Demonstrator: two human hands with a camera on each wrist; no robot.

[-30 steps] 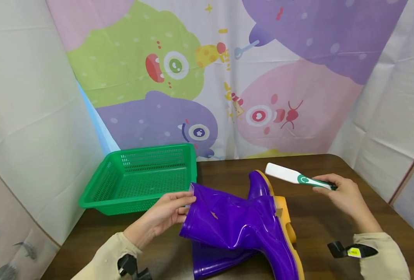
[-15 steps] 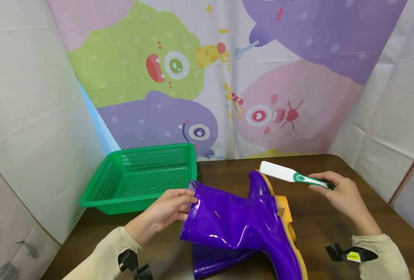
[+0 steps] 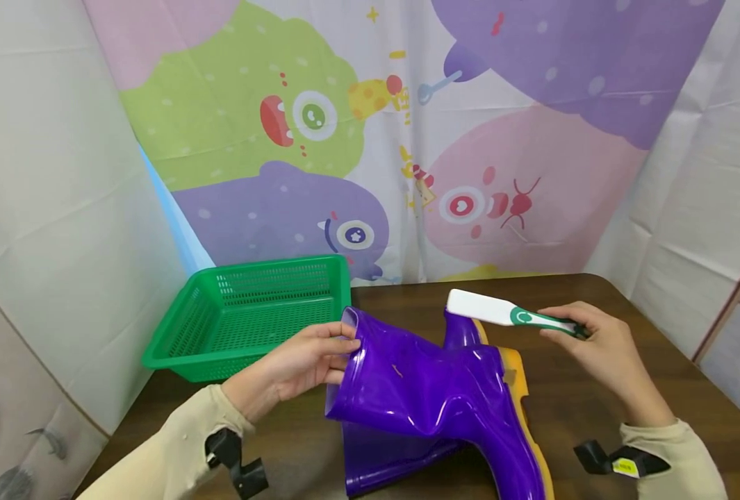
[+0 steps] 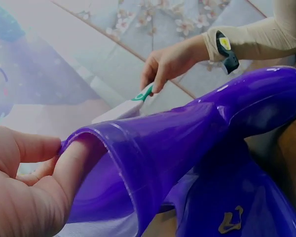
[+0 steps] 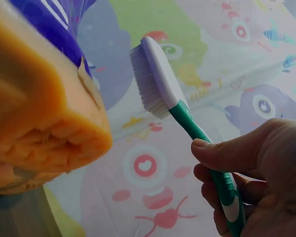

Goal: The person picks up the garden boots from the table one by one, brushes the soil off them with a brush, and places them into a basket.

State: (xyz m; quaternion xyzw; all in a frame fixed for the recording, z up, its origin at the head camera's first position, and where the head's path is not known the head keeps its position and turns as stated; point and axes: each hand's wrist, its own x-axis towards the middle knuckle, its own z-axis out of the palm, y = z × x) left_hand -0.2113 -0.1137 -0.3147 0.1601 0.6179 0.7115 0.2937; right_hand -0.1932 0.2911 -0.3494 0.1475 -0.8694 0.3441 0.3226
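My left hand [image 3: 297, 361] pinches the shaft rim of a shiny purple rain boot [image 3: 429, 389]; the left wrist view has a finger inside the opening. This boot lies sideways with its yellow sole [image 3: 520, 396] to the right, and a small brownish mark [image 3: 397, 371] shows on its shaft. Under it lies a second purple rain boot [image 3: 391, 455], partly hidden. My right hand [image 3: 607, 347] grips the green and white handle of a scrubbing brush [image 3: 479, 307]. The brush head's pale bristles [image 5: 147, 86] face the heel of the held boot [image 5: 64, 113] in the right wrist view, apart from it.
A green plastic basket [image 3: 188, 368] stands at the back left of the dark wooden table [image 3: 585, 444]. Behind the table hangs a cartoon-print cloth [image 3: 401, 257], with white cloth at both sides.
The brush has moved left in my right hand, so its head now overlaps the lower boot's toe in the head view. My left hand has raised the upper boot's rim slightly.
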